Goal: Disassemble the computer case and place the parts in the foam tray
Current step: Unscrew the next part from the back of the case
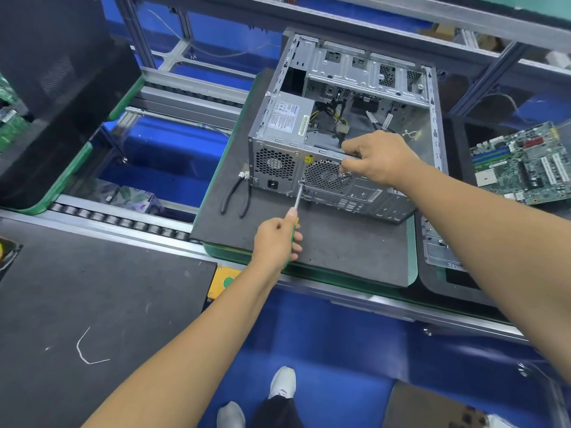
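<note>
Green-handled screwdriver (296,211) gripped in left hand (276,242), tip at a rear-panel screw. Right hand (375,157) clamped on computer case (346,118) top edge. Case mid-pad on dark foam pad (324,248), pliers (236,196) beside; motherboard (522,162) off right edge.

We see black-handled pliers (235,196) lying on a dark foam mat (324,242), at its left side. A roller conveyor (129,225) runs along the near edge of the line, with a yellow button box (223,281) fixed to its front. On the near left lies a dark bench pad (92,304). The floor (324,344) below is blue.
</note>
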The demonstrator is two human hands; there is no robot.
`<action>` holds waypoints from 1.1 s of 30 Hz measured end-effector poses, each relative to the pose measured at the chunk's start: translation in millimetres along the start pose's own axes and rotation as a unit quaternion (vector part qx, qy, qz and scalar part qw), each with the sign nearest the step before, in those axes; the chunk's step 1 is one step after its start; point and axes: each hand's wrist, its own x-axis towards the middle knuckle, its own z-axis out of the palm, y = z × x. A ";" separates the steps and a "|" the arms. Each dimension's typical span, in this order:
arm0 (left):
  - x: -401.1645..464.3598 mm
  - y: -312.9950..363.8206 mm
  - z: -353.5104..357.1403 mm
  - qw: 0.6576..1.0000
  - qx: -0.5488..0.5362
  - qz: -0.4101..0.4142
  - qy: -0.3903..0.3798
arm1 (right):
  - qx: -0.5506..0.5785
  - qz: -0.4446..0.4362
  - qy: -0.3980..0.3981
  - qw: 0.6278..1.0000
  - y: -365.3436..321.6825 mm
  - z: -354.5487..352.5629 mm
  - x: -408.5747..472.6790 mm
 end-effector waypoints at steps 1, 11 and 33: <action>-0.5 3.0 1.3 0.999 -0.033 -0.024 -0.018 | 0.001 0.000 0.001 1.000 0.2 0.1 -0.1; 6.6 -6.0 -8.6 0.998 -0.002 0.046 0.044 | 0.000 0.001 0.001 1.000 0.5 0.8 -0.2; 1.2 -19.4 -10.7 0.994 0.044 0.089 0.046 | 0.002 0.004 0.005 1.000 -0.8 0.0 -0.7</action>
